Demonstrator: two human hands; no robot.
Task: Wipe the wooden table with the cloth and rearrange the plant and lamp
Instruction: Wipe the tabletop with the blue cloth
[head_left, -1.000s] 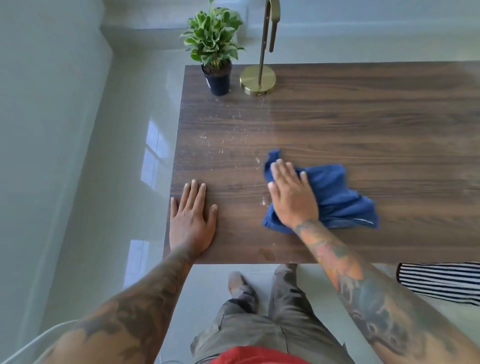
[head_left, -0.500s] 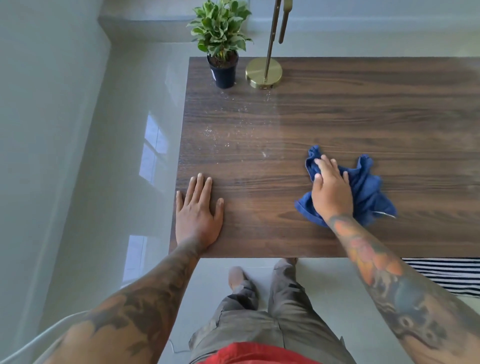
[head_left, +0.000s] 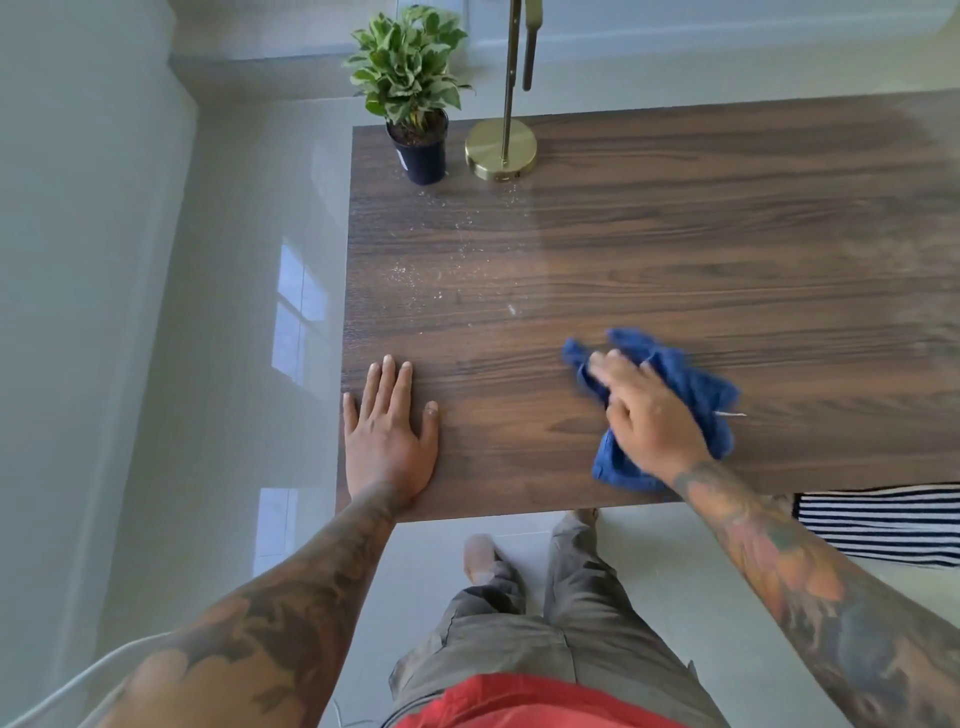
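Note:
A dark wooden table (head_left: 701, 249) fills the upper right. My right hand (head_left: 647, 415) presses on a crumpled blue cloth (head_left: 696, 384) near the table's front edge, blurred by motion. My left hand (head_left: 387, 436) lies flat, fingers apart, on the front left corner, holding nothing. A green potted plant (head_left: 415, 104) in a black pot stands at the far left corner. Right beside it is a brass lamp (head_left: 501, 148) with a round base; its top is cut off by the frame. White crumbs (head_left: 441, 260) are scattered between the plant and my left hand.
Glossy pale floor tiles (head_left: 234, 364) lie left of and below the table. A black-and-white striped rug (head_left: 883, 525) shows under the table's front right edge. A white wall (head_left: 62, 260) runs along the left. My legs stand just in front of the table.
My right hand slid the cloth to the right along the front of the table, then back a little leftward and nearer the edge. My left hand stayed flat on the corner.

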